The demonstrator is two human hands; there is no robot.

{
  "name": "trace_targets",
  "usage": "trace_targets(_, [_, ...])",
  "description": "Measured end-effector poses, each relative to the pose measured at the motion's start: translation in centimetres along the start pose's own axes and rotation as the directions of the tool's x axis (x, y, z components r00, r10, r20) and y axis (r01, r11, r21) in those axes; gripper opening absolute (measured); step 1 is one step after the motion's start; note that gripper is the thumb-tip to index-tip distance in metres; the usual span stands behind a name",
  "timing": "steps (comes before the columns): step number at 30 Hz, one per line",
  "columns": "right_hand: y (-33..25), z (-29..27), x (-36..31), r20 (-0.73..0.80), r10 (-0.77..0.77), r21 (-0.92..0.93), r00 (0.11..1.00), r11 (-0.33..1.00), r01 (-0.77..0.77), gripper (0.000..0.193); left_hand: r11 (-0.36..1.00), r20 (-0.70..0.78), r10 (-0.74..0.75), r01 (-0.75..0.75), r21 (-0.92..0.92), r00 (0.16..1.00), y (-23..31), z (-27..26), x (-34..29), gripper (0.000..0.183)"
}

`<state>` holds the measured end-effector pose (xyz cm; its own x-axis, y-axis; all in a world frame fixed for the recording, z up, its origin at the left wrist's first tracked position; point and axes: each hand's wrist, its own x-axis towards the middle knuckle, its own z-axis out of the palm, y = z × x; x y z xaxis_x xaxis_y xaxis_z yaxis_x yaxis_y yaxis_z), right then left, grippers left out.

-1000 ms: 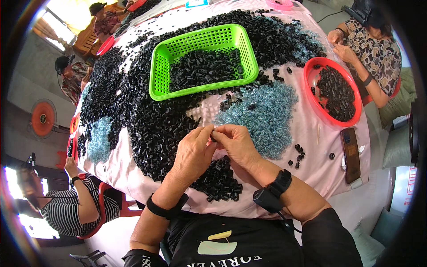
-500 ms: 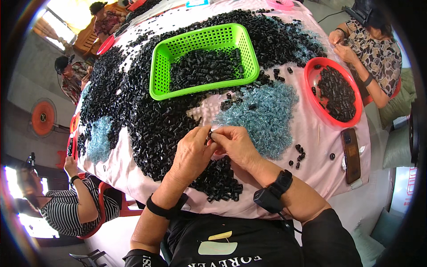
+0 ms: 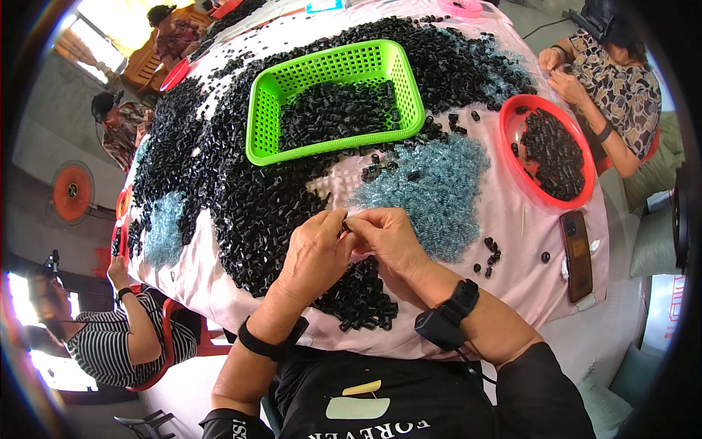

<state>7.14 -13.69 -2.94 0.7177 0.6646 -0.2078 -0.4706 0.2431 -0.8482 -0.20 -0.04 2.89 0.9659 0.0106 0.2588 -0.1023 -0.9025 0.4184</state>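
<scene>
My left hand (image 3: 314, 252) and my right hand (image 3: 393, 238) meet at the middle of the table, fingertips pinched together. Between them shows a bit of a small black plastic part (image 3: 344, 226); the fingers cover most of it. Loose black plastic parts (image 3: 267, 234) lie in a wide heap to the left of my hands, and a smaller cluster (image 3: 362, 300) sits just below them. Just beyond my right hand spreads a pile of tiny shiny blue-grey pieces (image 3: 435, 197), too small to make out singly.
A green perforated basket (image 3: 336, 148) with black parts stands on the far heap. At right are a red basin (image 3: 504, 150) of black parts and a phone (image 3: 577, 256). One co-worker (image 3: 614, 88) sits at right, several at left. Pink cloth (image 3: 190, 289) covers the table.
My hands stay in nearly the same place, with only slight finger movement around the small part. The piles and the basket look unchanged.
</scene>
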Motion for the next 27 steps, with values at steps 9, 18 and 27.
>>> trace_targets(9, [-0.1,0.2,0.0,-0.018,-0.010,0.021,1.000,1.000,0.011,0.022,1.000,-0.026,0.013,-0.012,0.028,1.000,0.2,0.5,0.0,0.025])
trace_targets(18, [0.3,0.0,0.0,0.015,-0.024,0.099,1.000,0.995,0.022,0.030,0.998,-0.056,0.048,-0.050,-0.027,0.997,0.7,0.4,0.5,0.019])
trace_targets(27, [1.6,-0.2,0.6,-0.034,-0.080,-0.009,0.996,0.997,0.079,0.029,0.999,0.078,-0.048,0.050,-0.023,0.996,-1.7,-0.5,0.9,0.022])
